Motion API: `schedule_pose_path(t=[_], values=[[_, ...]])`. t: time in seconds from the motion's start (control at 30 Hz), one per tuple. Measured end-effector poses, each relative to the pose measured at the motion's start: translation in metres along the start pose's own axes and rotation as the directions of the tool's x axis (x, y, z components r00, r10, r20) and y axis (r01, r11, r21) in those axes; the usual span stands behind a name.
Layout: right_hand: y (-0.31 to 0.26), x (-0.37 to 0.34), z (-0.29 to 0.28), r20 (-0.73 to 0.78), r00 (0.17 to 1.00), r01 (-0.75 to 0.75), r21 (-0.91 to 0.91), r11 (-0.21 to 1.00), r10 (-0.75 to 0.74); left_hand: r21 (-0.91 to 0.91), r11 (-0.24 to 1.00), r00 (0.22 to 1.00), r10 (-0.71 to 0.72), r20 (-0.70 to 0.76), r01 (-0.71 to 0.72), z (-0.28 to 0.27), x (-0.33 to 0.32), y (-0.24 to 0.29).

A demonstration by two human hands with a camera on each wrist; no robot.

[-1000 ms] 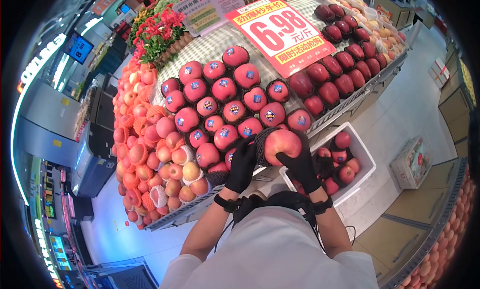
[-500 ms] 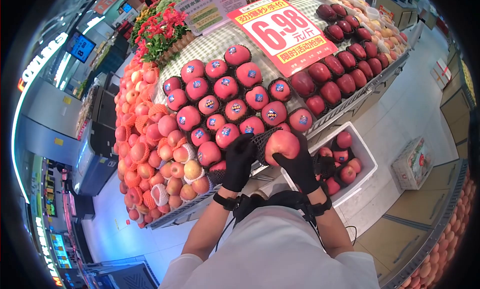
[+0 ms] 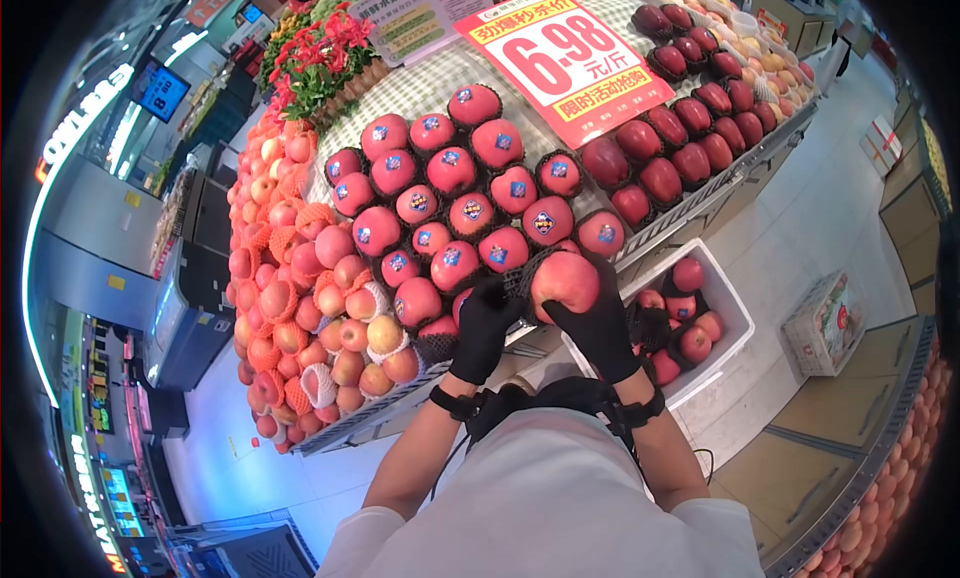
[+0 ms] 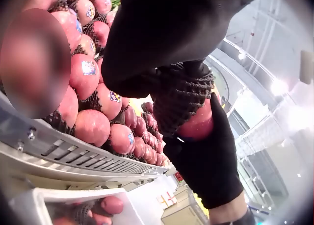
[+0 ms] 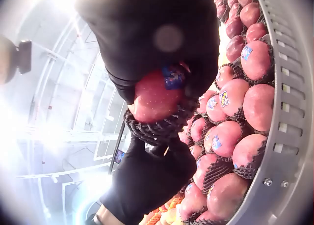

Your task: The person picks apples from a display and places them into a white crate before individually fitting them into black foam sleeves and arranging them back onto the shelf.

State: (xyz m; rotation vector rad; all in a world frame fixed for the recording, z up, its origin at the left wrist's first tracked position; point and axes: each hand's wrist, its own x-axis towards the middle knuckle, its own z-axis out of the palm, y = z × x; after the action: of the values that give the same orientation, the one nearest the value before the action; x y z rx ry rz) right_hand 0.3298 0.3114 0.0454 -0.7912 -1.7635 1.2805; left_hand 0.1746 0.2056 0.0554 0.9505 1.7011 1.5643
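Observation:
Both hands wear black gloves. The right hand [image 3: 598, 330] grips a large red apple [image 3: 566, 282] in front of the body. A black foam net [image 4: 184, 100] covers part of this apple, and the left hand [image 3: 486, 328] pinches the net's edge on the apple's left side. In the right wrist view, a blue sticker [image 5: 174, 77] shows on the apple [image 5: 156, 98] beside the right palm, and the net [image 5: 159, 127] wraps its lower part. Stickered apples [image 3: 471, 214] in black nets stand in rows just beyond the hands.
A white crate [image 3: 738, 327] holding several apples is at the right, below the stand's metal edge [image 3: 660, 240]. Net-wrapped apples [image 3: 290, 338] are piled at the left. A price sign [image 3: 563, 63] stands behind the rows. Another box [image 3: 822, 323] sits on the floor.
The net between the hands was stretched out to the left half a second ago; now it lies closer round the apple, and the left hand is nearer to the apple.

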Motion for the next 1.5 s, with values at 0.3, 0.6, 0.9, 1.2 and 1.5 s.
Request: schedule_pose_path(t=[0.3,0.6,0.9,1.2,1.5], values=[[-0.006,-0.008,-0.005,0.161,0.983,-0.128,0.288,0.949,0.084,0.152,0.987,0.998,0.048,0.029,-0.052,-0.001,0.001,-0.010],[-0.008,-0.003,-0.005,0.192,0.952,-0.297,0.378,0.877,0.240,-0.769,0.514,0.922,-0.144,0.358,0.379,0.001,-0.012,-0.003],[-0.005,0.003,-0.011,0.205,0.964,-0.244,0.439,0.865,0.168,-0.770,0.482,0.908,-0.223,0.354,0.418,0.000,-0.014,-0.008],[-0.029,0.013,-0.026,0.390,0.920,-0.059,0.247,0.967,-0.044,-0.273,0.931,0.970,-0.226,0.094,0.243,0.007,-0.013,0.030],[-0.016,0.009,-0.033,0.359,0.916,0.160,0.087,0.983,-0.181,-0.080,0.982,0.984,-0.165,0.063,0.170,0.004,-0.005,0.033]])
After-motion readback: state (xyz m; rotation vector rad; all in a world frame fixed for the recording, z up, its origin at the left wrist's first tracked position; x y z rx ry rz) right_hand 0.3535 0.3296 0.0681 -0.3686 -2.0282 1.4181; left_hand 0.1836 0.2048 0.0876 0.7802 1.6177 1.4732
